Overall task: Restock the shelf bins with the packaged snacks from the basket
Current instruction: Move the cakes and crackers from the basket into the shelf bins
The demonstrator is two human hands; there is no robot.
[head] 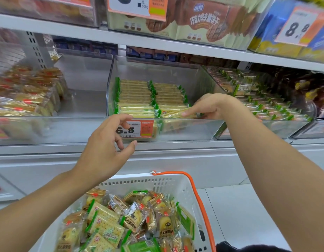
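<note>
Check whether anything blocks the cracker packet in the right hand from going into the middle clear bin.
Nothing visible does. The right hand holds the green-edged cracker packet already over the clear plastic bin's low front wall, right beside the front packets of the two rows inside.

Green-edged cracker packs [150, 99] stand in the clear bin [175, 130]; mixed snacks [132, 219] fill the basket [163, 180]
</note>
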